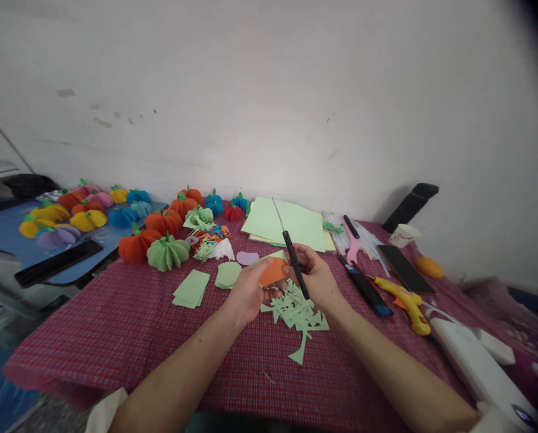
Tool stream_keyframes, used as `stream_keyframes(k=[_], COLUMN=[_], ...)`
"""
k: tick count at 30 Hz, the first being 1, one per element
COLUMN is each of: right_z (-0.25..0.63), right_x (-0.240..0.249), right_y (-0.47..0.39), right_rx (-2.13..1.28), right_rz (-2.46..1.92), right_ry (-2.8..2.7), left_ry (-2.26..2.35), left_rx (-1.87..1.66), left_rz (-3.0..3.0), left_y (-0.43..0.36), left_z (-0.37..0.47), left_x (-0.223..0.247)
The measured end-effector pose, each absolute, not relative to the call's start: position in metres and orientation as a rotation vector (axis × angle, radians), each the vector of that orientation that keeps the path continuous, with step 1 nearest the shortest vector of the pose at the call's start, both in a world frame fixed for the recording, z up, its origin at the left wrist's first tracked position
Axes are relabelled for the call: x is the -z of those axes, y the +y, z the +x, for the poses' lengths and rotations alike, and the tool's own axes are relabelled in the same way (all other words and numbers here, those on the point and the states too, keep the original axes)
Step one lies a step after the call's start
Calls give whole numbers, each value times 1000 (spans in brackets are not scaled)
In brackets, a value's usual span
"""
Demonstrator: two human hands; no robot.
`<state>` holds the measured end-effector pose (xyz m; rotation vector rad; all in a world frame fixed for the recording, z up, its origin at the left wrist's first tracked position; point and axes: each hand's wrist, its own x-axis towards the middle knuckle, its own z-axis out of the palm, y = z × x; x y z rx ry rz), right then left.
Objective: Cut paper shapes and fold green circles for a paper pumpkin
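Pinched in my left hand (250, 287) are an orange paper piece (272, 272) and a light green paper sheet (278, 255) behind it. My right hand (316, 278) is closed around black-handled scissors (293, 258), seen edge-on with the long thin blade pointing up and away. Its fingertips also touch the orange piece's right edge. Below both hands lies a heap of light green paper scraps (296, 310). To the left are a stack of rounded green cutouts (227, 274), green rectangles (191, 288) and a lilac cutout (247, 258).
Large green sheets (291, 219) lie behind my hands. Colourful paper pumpkins (167, 252) crowd the left, some on a blue table (7, 225). On the right are a yellow glue gun (407, 304), a cutter knife (367, 290), a dark phone (404, 269) and a paper cup (403, 235).
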<state>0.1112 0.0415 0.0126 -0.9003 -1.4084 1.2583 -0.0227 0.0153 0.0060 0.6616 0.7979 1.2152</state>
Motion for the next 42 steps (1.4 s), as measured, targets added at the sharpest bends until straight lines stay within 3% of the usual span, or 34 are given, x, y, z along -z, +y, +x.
stream_keyframes(k=[26, 35, 42], right_z=[123, 148, 147], right_x=[-26, -7, 9], right_y=[45, 20, 6], right_rx=[-1262, -1741, -1689], right_rz=[-861, -764, -804], right_ry=[-1336, -1445, -1710], left_ry=[813, 830, 810], left_rx=[-1445, -1563, -1561], left_rz=[711, 572, 397], left_y=[20, 23, 23], left_z=[-20, -33, -32], left_x=[5, -2, -7])
